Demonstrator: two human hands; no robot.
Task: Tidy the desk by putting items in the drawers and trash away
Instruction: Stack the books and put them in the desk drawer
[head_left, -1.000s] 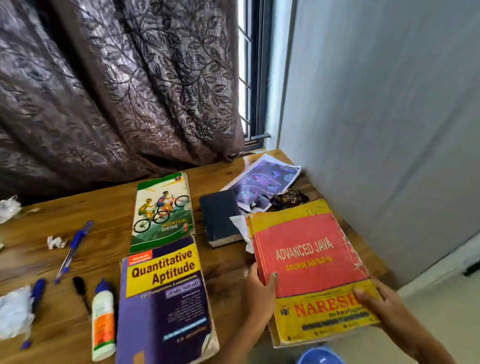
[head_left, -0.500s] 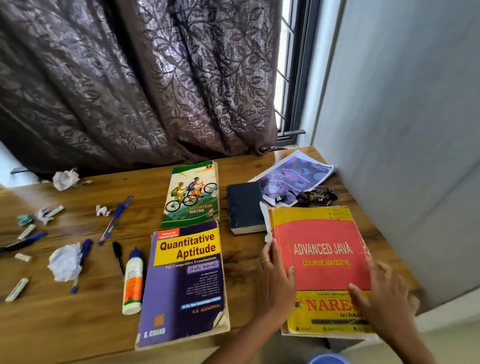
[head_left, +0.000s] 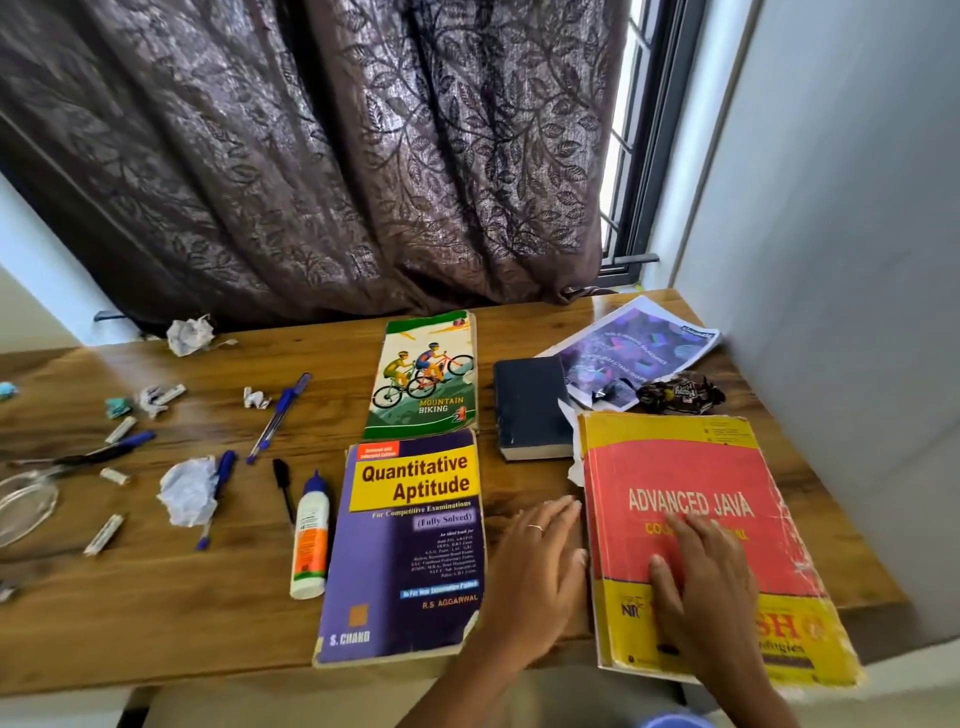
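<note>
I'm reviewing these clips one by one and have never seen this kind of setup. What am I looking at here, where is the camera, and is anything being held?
There is no machine: a person tidies a desk with bare hands. The single camera sits on the person's head and looks forward and down, so the arms enter from the bottom edge.

On the wooden desk lie the red and yellow Advanced Java book, a Quantitative Aptitude book, a Mountain Biking book, a dark notebook, a glue bottle, several pens and crumpled paper scraps.

Nothing is in a grip. The right hand lies flat on the Java book's cover; the left hand rests open on the desk beside that book.
</note>
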